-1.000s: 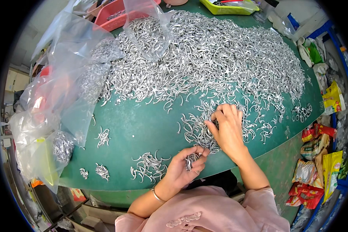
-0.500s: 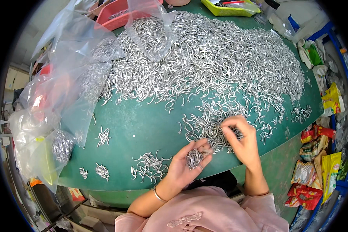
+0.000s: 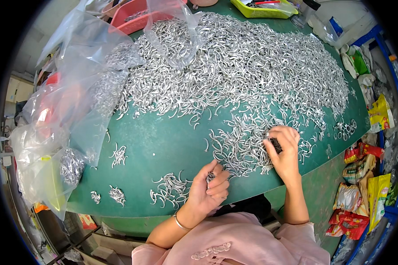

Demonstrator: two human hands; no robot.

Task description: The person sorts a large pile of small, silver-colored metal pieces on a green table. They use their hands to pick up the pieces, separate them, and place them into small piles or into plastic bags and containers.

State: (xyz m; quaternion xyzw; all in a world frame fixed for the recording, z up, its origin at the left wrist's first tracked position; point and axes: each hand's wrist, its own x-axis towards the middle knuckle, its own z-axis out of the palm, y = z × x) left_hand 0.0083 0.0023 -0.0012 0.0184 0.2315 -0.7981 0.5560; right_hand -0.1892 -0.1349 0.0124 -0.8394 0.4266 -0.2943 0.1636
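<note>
A large heap of small curved silver metal pieces (image 3: 234, 62) covers the far half of the green table (image 3: 150, 137). A smaller spread of the same pieces (image 3: 239, 141) lies nearer to me. My left hand (image 3: 211, 183) is closed round a handful of curved metal pieces (image 3: 210, 176), partly hidden by the fingers. My right hand (image 3: 284, 152) is at the right side of the near spread, thumb and fingers curled together over the pieces there; what its fingertips pinch is hidden. Beside my left wrist lies a small group of curved pieces (image 3: 170, 190).
Small clusters (image 3: 116, 195) sit at the table's left front. Clear plastic bags (image 3: 75, 97) drape over the left side, one with metal pieces. Red (image 3: 132, 17) and yellow-green (image 3: 265, 11) trays stand at the back. A blue-framed rack (image 3: 376, 145) with coloured packets is on the right.
My left hand, half open around its handful before, has closed its fingers over it. My right hand has moved a little to the right across the near spread.
</note>
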